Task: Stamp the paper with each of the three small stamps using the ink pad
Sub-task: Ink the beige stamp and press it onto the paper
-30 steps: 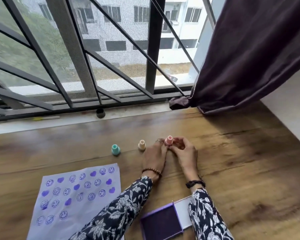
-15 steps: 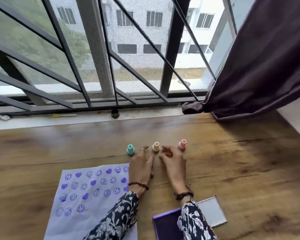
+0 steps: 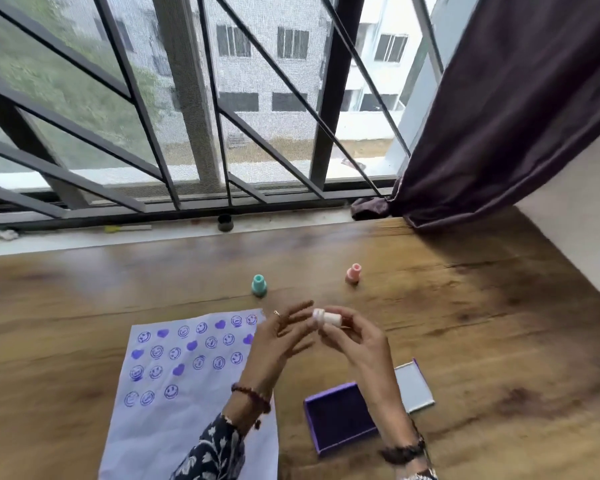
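My right hand (image 3: 359,344) holds the small cream stamp (image 3: 326,319) sideways in its fingertips, lifted above the table. My left hand (image 3: 279,344) hovers just left of it with fingers spread, its fingertips close to the stamp's end. The teal stamp (image 3: 258,285) and the pink stamp (image 3: 353,273) stand upright on the wooden table farther back. The white paper (image 3: 174,386), covered with purple smileys and hearts, lies at the lower left. The open purple ink pad (image 3: 340,419) sits under my right forearm, its lid (image 3: 413,386) folded out to the right.
The wooden table (image 3: 482,341) runs back to a window sill with metal bars. A small dark cap (image 3: 225,223) rests on the sill. A dark purple curtain (image 3: 499,126) hangs at the back right, touching the table's far corner.
My right hand has picked up the cream stamp from between the teal and pink ones and drawn it toward me. Both hands have risen off the table.
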Motion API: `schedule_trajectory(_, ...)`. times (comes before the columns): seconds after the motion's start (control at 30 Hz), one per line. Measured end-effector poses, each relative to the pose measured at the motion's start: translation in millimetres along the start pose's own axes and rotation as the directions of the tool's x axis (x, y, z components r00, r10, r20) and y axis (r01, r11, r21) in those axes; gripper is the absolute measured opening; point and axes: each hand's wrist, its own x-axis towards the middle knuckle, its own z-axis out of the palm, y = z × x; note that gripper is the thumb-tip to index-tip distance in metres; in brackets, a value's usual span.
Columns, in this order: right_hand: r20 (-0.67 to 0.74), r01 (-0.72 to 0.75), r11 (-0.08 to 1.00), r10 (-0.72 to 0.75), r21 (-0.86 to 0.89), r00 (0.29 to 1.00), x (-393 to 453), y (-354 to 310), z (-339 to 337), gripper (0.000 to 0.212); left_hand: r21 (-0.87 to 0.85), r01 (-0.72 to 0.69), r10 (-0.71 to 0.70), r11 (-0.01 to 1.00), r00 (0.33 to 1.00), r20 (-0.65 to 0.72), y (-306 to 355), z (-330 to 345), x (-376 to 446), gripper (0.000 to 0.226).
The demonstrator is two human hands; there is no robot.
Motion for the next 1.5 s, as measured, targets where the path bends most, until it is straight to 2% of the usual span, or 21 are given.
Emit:
schedule_trajectory(0.1, 0.004, -0.014, 1.0, 0.014, -0.006, 1.0, -46.6, -8.9, -4.5, 0.037, -0.062, 0.062, -0.054, 0.996, 0.991, 0.125, 3.3, 2.3, -42.1, 0.029)
schedule_trajectory(0.23, -0.043, -0.01, 0.998, 0.008, -0.055, 0.999, -92.2, -3.8, -10.0, 0.033, -0.047, 0.031, -0.026, 0.998, 0.994, 0.102, -6.3, 7.8, -81.6, 0.028)
schedule_trajectory(0.3, -0.054, -0.031, 0.999, 0.03, -0.012, 0.998, -106.3, 2.2, -7.9, 0.028, 0.016, 0.006, -0.007, 1.0, 0.998, 0.067, -15.9, 8.9, -93.2, 0.025)
schedule_trajectory(0.37, -0.077, -0.086, 0.995, 0.09, 0.059, 0.993, -116.1, 9.5, -2.5, 0.028, 0.059, 0.006, -0.008, 0.998, 0.999, 0.035, -26.6, 8.4, -101.5, 0.014)
schedule_trajectory(0.47, -0.102, -0.24, 0.94, 0.271, 0.24, 0.957, -125.0, 18.5, 3.3, 0.021, 0.1, 0.034, -0.031, 0.994, 0.999, -0.026, -38.9, 2.8, -107.4, 0.018)
schedule_trajectory(0.5, -0.101, -0.282, 0.928, 0.313, 0.243, 0.944, -125.9, 16.9, 3.1, 0.02, 0.116, 0.047, -0.043, 0.992, 0.998, -0.041, -41.4, -0.3, -108.6, 0.018)
schedule_trajectory(0.53, -0.103, -0.316, 0.934, 0.335, 0.165, 0.937, -124.7, 14.0, 0.9, 0.019, 0.12, 0.061, -0.056, 0.991, 0.997, -0.046, -43.9, -3.7, -108.0, 0.018)
schedule_trajectory(0.57, -0.11, -0.335, 0.942, 0.334, 0.012, 0.936, -123.5, 8.6, -2.1, 0.018, 0.104, 0.079, -0.075, 0.991, 0.996, -0.047, -45.3, -7.6, -108.6, 0.018)
schedule_trajectory(0.63, -0.142, -0.26, 0.897, 0.223, -0.356, 0.964, -119.1, -11.6, -9.0, 0.012, 0.038, 0.113, -0.111, 0.993, 0.992, -0.052, -46.5, -14.8, -109.3, 0.02)
schedule_trajectory(0.73, -0.092, -0.031, 0.663, -0.058, -0.748, 0.994, -119.2, -63.4, -7.9, 0.009, 0.002, 0.126, -0.126, 0.992, 0.989, -0.078, -46.3, -22.8, -109.7, 0.019)
schedule_trajectory(0.8, -0.027, 0.132, 0.514, -0.289, -0.848, 0.957, -125.5, -94.1, -1.5, 0.008, -0.007, 0.122, -0.122, 0.993, 0.989, -0.087, -46.7, -26.1, -109.8, 0.018)
schedule_trajectory(0.87, 0.026, 0.264, 0.4, -0.51, -0.878, 0.86, -131.2, -111.6, 3.7, 0.01, -0.025, 0.114, -0.116, 0.993, 0.989, -0.09, -46.8, -28.5, -109.7, 0.017)
schedule_trajectory(0.93, 0.053, 0.296, 0.288, -0.628, -0.911, 0.776, -130.1, -104.8, 7.0, 0.014, -0.03, 0.099, -0.102, 0.995, 0.99, -0.101, -47.2, -30.8, -108.1, 0.016)
schedule_trajectory(0.97, 0.048, 0.265, 0.256, -0.629, -0.93, 0.776, -128.1, -90.8, 9.3, 0.014, -0.023, 0.092, -0.094, 0.996, 0.99, -0.108, -47.4, -31.9, -107.8, 0.014)
schedule_trajectory(1.0, 0.027, 0.21, 0.256, -0.572, -0.944, 0.82, -124.9, -71.8, 11.5, 0.013, -0.01, 0.085, -0.086, 0.996, 0.99, -0.112, -47.7, -32.8, -107.3, 0.012)
schedule_trajectory(1.07, -0.03, 0.05, 0.275, -0.28, -0.96, 0.96, -117.6, -22.6, 14.5, 0.017, 0.016, 0.086, -0.084, 0.996, 0.99, -0.113, -47.8, -31.9, -105.9, 0.012)
schedule_trajectory(1.1, -0.031, 0.004, 0.246, -0.136, -0.969, 0.99, -117.1, 2.1, 14.0, 0.02, 0.029, 0.099, -0.095, 0.995, 0.99, -0.103, -48.5, -29.8, -106.0, 0.013)
schedule_trajectory(1.13, -0.028, -0.013, 0.213, -0.069, -0.977, 0.997, -117.0, 21.4, 12.5, 0.021, 0.047, 0.109, -0.105, 0.993, 0.99, -0.09, -50.1, -27.1, -106.2, 0.014)
schedule_trajectory(1.3, -0.022, 0.015, 0.219, -0.165, -0.976, 0.986, -110.2, 41.1, 6.8, 0.017, 0.11, 0.12, -0.117, 0.987, 0.992, -0.039, -57.4, -12.3, -107.2, 0.007)
schedule_trajectory(1.5, -0.107, -0.065, 0.306, -0.124, -0.95, 0.986, -107.6, 33.2, 9.2, 0.013, 0.078, 0.094, -0.095, 0.992, 0.995, 0.004, -46.3, -24.5, -118.4, 0.012)
